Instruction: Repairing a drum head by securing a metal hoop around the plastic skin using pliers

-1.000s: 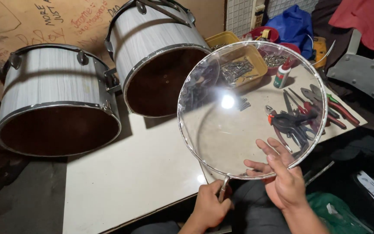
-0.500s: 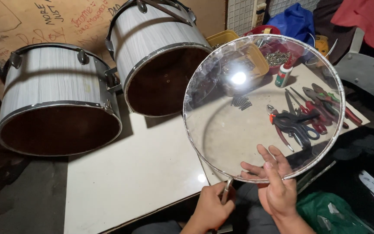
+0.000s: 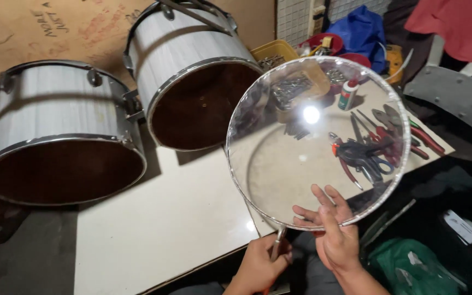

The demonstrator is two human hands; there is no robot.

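Camera placement: 1 head-worn view, looking down and forward from above the workbench.

The camera sits at the person's head, tilted down over the white table (image 3: 154, 229), facing its far edge and the cardboard-lined wall behind. The left hand (image 3: 258, 267) and right hand (image 3: 337, 243) enter from the bottom edge, close to the lens; the clear drum head (image 3: 279, 164) fills the right-centre foreground. 2 drum shells (image 3: 61, 136) (image 3: 192, 82) lie farther off, upper left. No second view exists, so nothing is shared.
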